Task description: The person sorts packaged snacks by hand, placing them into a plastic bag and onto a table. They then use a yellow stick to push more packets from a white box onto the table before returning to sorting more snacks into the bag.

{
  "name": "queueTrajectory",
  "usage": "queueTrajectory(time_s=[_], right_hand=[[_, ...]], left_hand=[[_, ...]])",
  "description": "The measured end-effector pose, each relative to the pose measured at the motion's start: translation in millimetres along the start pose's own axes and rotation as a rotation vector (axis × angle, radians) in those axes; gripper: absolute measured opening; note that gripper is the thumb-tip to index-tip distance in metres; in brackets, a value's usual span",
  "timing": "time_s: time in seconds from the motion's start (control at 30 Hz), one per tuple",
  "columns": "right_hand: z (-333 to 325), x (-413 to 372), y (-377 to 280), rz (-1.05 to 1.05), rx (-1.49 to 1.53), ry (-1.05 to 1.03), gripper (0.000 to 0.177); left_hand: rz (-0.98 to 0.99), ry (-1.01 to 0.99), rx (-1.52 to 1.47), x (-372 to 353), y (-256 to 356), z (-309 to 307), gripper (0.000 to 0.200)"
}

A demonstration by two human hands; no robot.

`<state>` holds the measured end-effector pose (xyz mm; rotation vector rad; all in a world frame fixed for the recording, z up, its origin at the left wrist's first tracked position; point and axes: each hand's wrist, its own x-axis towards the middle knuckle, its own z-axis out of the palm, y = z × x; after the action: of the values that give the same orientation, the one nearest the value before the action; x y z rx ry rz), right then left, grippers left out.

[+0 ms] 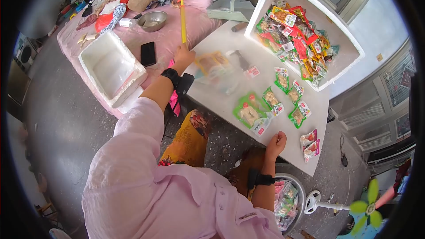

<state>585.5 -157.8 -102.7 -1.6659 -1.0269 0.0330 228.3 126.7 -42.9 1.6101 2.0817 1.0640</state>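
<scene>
My left hand [183, 56] is closed at the near end of a long yellow strip [183, 24], which reaches across the pink bed cover. At the white table's [212, 42] near edge, my right hand [276, 144] is curled into a fist with nothing visible in it. Left of that fist lies a large green-edged food packet [249, 114]. Small green packets [270, 97] sit farther up the table, and red and white packets [311, 145] lie to the right. A yellow packet [214, 62] and a dark-handled object [239, 59] are near my left hand.
A foam box [356, 57] full of packets stands at the table's back. On the bed are another foam box [110, 68], a phone [148, 54] and a metal bowl [160, 25]. A basin [302, 199] of packets and a green-bladed fan [369, 208] are lower right.
</scene>
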Motion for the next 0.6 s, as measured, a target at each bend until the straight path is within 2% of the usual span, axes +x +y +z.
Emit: queueTrajectory(time_s=[0.07, 0.17, 0.3, 0.4, 0.5, 0.6], right_hand=[[0, -2, -4, -0.014, -0.031, -0.005, 0.019], [-1, -2, 2, 0.001, -0.073, -0.046, 0.019], [-1, -2, 2, 0.006, -0.103, -0.048, 0.018], [3, -1, 6, -0.163, -0.12, 0.068, 0.018], [2, -1, 4, -0.077, -0.071, 0.039, 0.019], [-3, 0, -10, -0.017, -0.029, -0.002, 0.019]], left_hand=[[-0.066, -0.146, -0.048, 28, -22, 13, 0.05], [-0.031, -0.185, -0.137, 38, -31, 19, 0.05], [-0.152, -0.057, -0.224, 33, -15, 8, 0.053], [-0.126, -0.103, -0.351, 37, -16, -4, 0.054], [-0.159, -0.193, -0.678, 6, -4, -30, 0.051], [-0.17, -0.248, -0.845, -57, 7, -60, 0.051]])
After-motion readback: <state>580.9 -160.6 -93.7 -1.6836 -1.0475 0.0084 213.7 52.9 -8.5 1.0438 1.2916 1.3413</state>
